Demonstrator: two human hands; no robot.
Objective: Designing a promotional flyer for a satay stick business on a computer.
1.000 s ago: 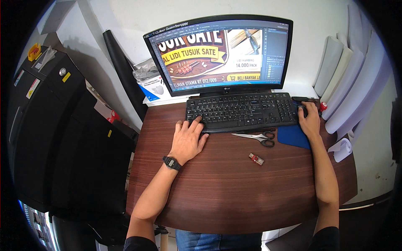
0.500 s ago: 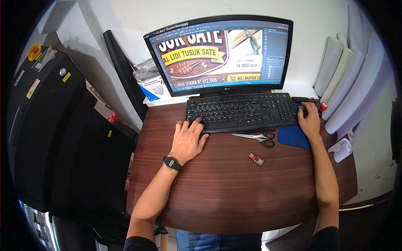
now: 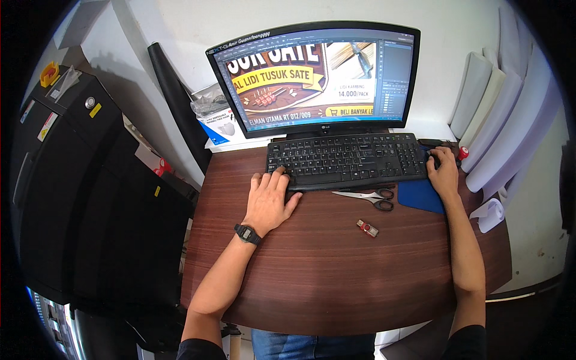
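My left hand (image 3: 267, 200), a black digital watch (image 3: 246, 234) on its wrist, rests at the lower left corner of the black keyboard (image 3: 354, 161). Its fingertips lie on the keys there, fingers spread, and the thumb reaches out over the desk. My right hand (image 3: 443, 173) is curled over a dark computer mouse (image 3: 430, 159) to the right of the keyboard, mostly hidden beneath the fingers. Under that hand's edge lies a blue mouse pad (image 3: 418, 195). Behind the keyboard, a monitor (image 3: 318, 81) displays a brown and yellow banner design in an editing program.
Scissors (image 3: 377, 198) with black handles and a red USB stick (image 3: 367, 228) lie on the brown desk (image 3: 336, 276). Rolls of white material (image 3: 510, 114) lean at the right. A large black machine (image 3: 102, 198) stands at the left, and a mask box (image 3: 222, 129) beside the monitor.
The fingers of my left hand have shifted slightly on the keys, and its thumb has moved a little to the right. My right hand stays on the mouse.
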